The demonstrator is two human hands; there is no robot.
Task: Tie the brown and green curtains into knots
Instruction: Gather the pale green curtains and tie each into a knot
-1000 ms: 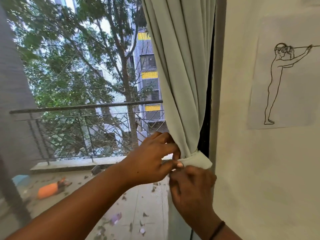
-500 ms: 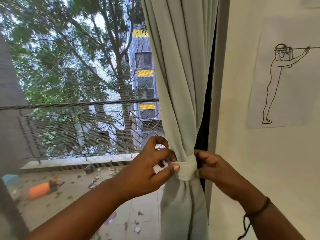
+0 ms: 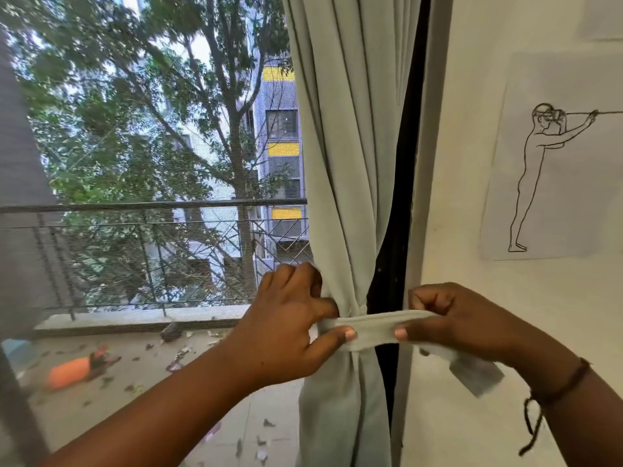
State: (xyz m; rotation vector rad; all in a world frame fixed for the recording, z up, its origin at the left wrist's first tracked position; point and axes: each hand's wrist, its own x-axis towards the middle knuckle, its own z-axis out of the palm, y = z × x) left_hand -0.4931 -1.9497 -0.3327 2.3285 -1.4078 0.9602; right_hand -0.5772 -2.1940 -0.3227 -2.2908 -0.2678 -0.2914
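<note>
Presently we list the following:

- Green curtain: pale green, hanging in folds along the right edge of the window opening, beside the wall. We see it gathered to a narrow waist low down, then spreading again below.
- Tie band: same pale cloth, wrapped round the gathered waist and drawn out flat and level toward the right; its loose end hangs down past our right palm.
- Left hand: at the left side of the gathered waist, fingers curled, thumb pressed on the band where it meets the curtain. We count it as gripping the band.
- Right hand: held apart from the curtain to the right, in front of the wall, fingers curled over the band's top edge and thumb under it, pinching it.
- Wrist cord: dark thread round our right wrist, a loose end dangling.
- Paper sheet: fixed to the wall, bearing a line drawing of a standing figure.
- Balcony railing: outside the mesh, with a tree and a building behind.
- Orange object: lying on the littered balcony floor, lower left; we cannot tell what it is.
</note>
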